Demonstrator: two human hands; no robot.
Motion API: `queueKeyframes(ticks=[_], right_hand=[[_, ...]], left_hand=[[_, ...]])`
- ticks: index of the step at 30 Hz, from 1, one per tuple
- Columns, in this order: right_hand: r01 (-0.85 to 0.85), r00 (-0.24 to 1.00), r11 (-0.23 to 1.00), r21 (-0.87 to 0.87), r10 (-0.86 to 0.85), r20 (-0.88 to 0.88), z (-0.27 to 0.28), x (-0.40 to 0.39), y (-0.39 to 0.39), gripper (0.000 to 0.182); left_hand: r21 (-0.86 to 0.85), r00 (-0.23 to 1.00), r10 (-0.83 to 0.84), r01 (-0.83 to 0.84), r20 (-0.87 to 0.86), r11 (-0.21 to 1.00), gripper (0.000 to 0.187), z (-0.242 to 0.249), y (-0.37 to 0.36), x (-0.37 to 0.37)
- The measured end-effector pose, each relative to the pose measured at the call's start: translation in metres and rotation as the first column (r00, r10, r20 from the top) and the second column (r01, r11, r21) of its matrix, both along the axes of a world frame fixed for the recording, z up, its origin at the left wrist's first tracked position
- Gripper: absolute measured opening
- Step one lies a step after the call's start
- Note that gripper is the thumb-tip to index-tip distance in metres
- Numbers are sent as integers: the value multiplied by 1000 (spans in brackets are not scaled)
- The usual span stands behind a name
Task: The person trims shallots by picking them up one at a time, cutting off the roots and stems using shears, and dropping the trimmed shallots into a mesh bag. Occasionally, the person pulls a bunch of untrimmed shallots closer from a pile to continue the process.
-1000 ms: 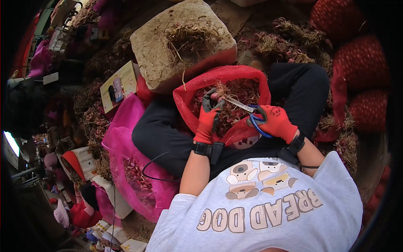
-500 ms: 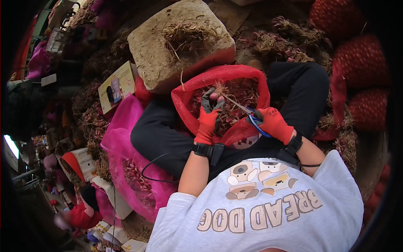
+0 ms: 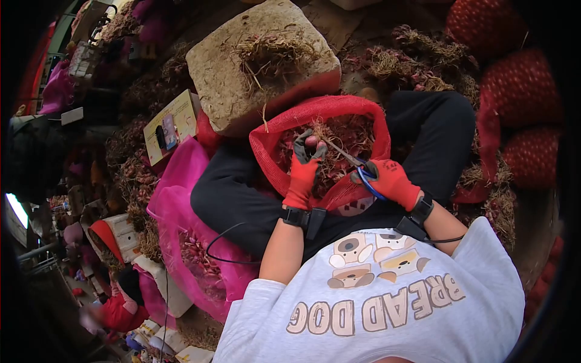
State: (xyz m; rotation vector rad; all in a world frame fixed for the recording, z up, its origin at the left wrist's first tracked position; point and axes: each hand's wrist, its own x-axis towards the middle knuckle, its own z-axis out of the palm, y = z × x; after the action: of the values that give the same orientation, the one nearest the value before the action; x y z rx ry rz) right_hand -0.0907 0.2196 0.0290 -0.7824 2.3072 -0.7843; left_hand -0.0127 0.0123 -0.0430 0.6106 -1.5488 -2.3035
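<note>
My left hand (image 3: 305, 166), in a red and grey glove, pinches small red onions (image 3: 311, 141) with dry roots over an open red mesh bag (image 3: 260, 145). Blue-handled scissors (image 3: 370, 181) are held in my gloved right hand (image 3: 387, 179), their blades pointing up and left to the roots beside my left fingertips. Inside the red bag, between my legs, lie more red onions and dry trimmings (image 3: 351, 130).
A pale block (image 3: 218, 66) topped with dry roots stands beyond the bag. At left are a pink mesh bag (image 3: 181, 206) and a box (image 3: 154, 133) bearing a phone. Full red sacks (image 3: 523, 88) stand at right. Another person (image 3: 121, 311) is at lower left.
The view has shifted slightly. Both hands stay close together over the bag, with the onions still in my left hand and the scissors in my right.
</note>
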Motion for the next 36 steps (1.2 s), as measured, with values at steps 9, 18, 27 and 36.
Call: queueKeyframes(ticks=[9, 18, 27, 36], right_hand=[[-42, 994, 999, 25, 45, -102, -4, -1, 0, 42], [13, 963, 992, -124, 21, 270, -6, 1, 0, 40], [-49, 991, 997, 61, 56, -120, 1, 2, -6, 48], [-69, 990, 992, 102, 81, -114, -17, -5, -6, 43]], left_hand=[[-115, 999, -24, 27, 32, 993, 48, 13, 3, -1], [-22, 991, 8, -5, 131, 1000, 31, 25, -1, 0], [575, 996, -40, -10, 74, 818, 22, 21, -3, 3], [665, 1000, -1, 14, -20, 746, 12, 15, 0, 1]])
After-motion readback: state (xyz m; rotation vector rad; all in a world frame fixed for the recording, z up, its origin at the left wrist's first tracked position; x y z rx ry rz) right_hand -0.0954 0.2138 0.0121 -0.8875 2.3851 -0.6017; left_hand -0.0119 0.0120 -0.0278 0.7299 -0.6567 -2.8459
